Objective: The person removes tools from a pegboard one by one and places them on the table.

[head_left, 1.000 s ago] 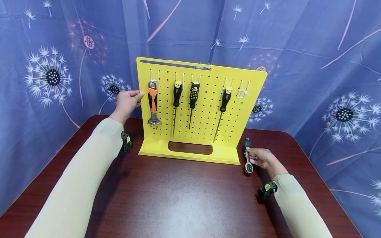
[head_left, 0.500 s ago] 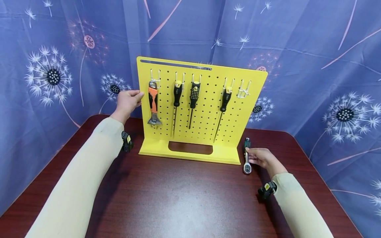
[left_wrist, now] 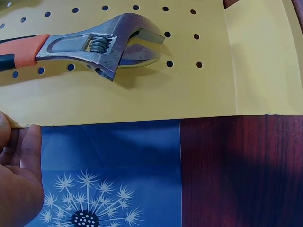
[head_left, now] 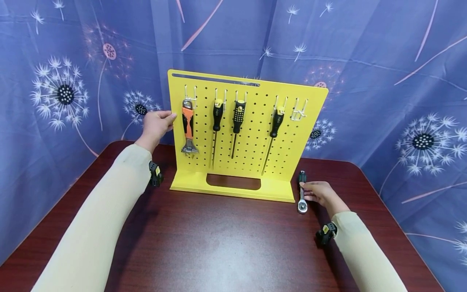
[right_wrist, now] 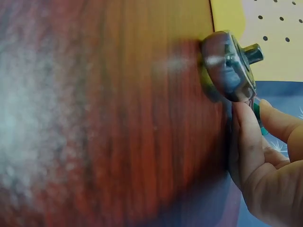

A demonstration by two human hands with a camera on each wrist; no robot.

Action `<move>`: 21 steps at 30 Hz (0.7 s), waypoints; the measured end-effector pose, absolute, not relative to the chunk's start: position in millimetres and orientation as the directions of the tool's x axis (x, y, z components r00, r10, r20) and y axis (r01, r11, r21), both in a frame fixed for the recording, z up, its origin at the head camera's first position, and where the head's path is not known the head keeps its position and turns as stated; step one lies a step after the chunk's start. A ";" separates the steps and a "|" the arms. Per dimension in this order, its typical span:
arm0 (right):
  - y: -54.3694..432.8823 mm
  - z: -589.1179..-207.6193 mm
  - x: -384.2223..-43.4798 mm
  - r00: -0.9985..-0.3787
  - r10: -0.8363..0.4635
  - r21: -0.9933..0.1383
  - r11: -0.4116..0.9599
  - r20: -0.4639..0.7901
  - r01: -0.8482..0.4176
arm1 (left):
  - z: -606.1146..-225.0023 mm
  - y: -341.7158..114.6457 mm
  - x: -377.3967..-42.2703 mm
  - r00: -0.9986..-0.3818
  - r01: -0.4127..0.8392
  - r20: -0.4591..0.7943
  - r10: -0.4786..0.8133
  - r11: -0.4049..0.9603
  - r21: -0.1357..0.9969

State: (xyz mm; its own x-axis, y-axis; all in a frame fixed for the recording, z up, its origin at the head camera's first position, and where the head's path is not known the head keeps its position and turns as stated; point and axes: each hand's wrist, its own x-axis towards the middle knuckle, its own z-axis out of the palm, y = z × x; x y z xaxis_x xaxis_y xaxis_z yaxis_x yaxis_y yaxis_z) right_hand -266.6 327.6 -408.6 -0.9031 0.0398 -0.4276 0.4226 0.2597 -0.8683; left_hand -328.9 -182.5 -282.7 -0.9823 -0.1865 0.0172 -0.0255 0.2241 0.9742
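Observation:
My left hand [head_left: 156,125] pinches the left edge of a yellow pegboard [head_left: 292,142] between thumb and fingers. In the right wrist view my right hand [right_wrist: 272,163] holds a ratchet wrench [right_wrist: 229,66] near its neck, its square drive facing the board's side. From the head view, the wrench's green-and-black handle [head_left: 302,177] points away from me, its round head towards me, just right of the board's base. Part of the handle is hidden by my fingers. An orange-handled adjustable wrench [head_left: 188,125] hangs nearest my left hand.
Three black screwdrivers with yellow ends hang on the board: a left one [head_left: 217,115], a middle one [head_left: 238,117] and a right one [head_left: 277,121]. A bare white double hook [head_left: 298,113] is at its upper right. Dark red table [head_left: 219,235] below, blue curtain [head_left: 233,32] behind.
The ratchet wrench has turned slightly in my right hand, its head swinging a little to the left. My left hand stays on the board's edge, and the hanging tools have not moved.

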 end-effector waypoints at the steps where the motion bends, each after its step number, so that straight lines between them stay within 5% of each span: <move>1: 326.7 -408.4 -266.5 -0.903 0.045 -0.868 0.260 -0.426 0.423 | -282.8 -182.8 -328.9 -0.982 -0.026 0.016 -0.186 0.223 0.974; 21: 318.0 -404.3 -266.2 -0.910 0.129 -0.827 0.384 -0.393 0.411 | -282.4 -182.6 -327.2 -0.983 -0.021 0.027 -0.182 0.261 0.965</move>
